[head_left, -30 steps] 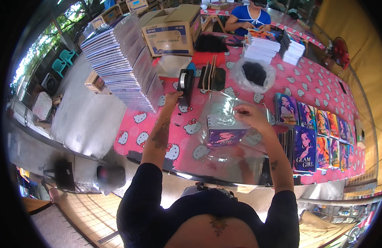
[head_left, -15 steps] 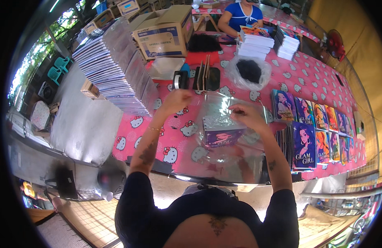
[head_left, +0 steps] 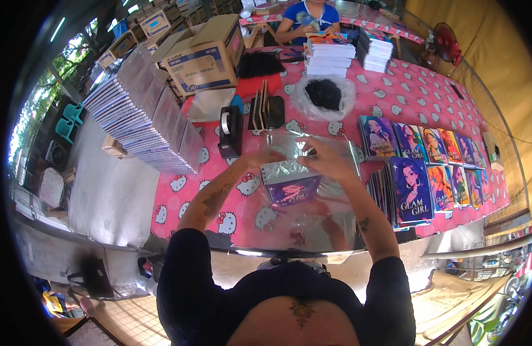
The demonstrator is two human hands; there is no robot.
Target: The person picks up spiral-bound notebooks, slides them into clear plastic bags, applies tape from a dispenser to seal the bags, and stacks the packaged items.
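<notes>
A small stack of spiral notebooks with a purple illustrated cover lies in front of me, partly under a glossy clear plastic sheet. My left hand is at the stack's upper left edge, fingers together and pointing inward; whatever they pinch is too small to make out. Across from it, my right hand bends over the stack's top with curled fingers on the clear plastic. Just beyond my left hand stands a black tape dispenser with a pale roll.
Tall piles of wrapped notebooks rise at left beside a cardboard box. Colourful notebooks stand in rows at right. Farther back are a plastic bag with black contents, white book stacks and a person in blue.
My left hand has moved inward from beside the tape dispenser to the stack's edge. My right hand stays over the plastic. The person across has raised their hands with something in them.
</notes>
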